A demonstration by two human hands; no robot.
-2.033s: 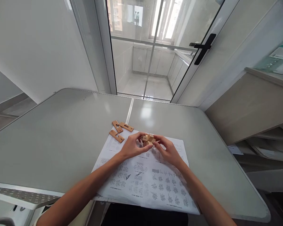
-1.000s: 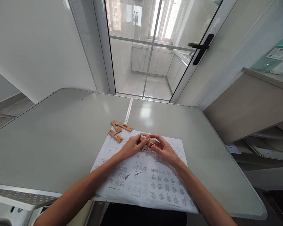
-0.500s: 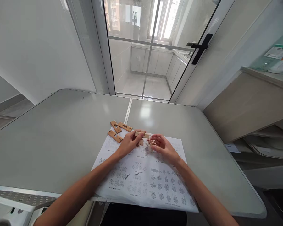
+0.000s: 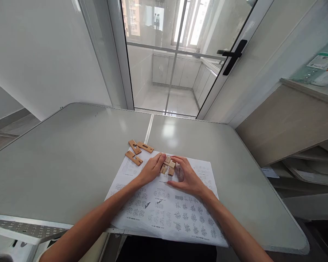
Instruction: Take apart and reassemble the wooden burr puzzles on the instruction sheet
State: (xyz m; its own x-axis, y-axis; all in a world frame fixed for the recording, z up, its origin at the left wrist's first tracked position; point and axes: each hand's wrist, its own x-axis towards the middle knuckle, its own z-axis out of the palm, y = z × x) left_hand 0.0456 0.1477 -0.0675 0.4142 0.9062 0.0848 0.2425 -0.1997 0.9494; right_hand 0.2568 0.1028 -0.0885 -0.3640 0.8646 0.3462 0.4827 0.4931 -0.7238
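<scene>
A cluster of small pale wooden puzzle blocks sits over the top part of a printed sheet. My left hand is closed on the cluster's left side, with its thumb along the top; some of the blocks are hidden behind it. On the other side, my right hand is open, thumb and fingers spread apart around the right side of the blocks. Its fingertips are near the upper blocks; whether they touch is unclear. Line drawings of interlocking puzzles cover the sheet.
Three flat wooden pieces with cut-outs lie left of my hands, at the sheet's upper left corner. They rest on a grey table. Beyond its far edge stands a glass door; a wooden shelf is at the right.
My right hand has opened and spread its fingers, where it held a small block before. The block cluster has turned and shows more of its pieces. My left hand keeps its hold.
</scene>
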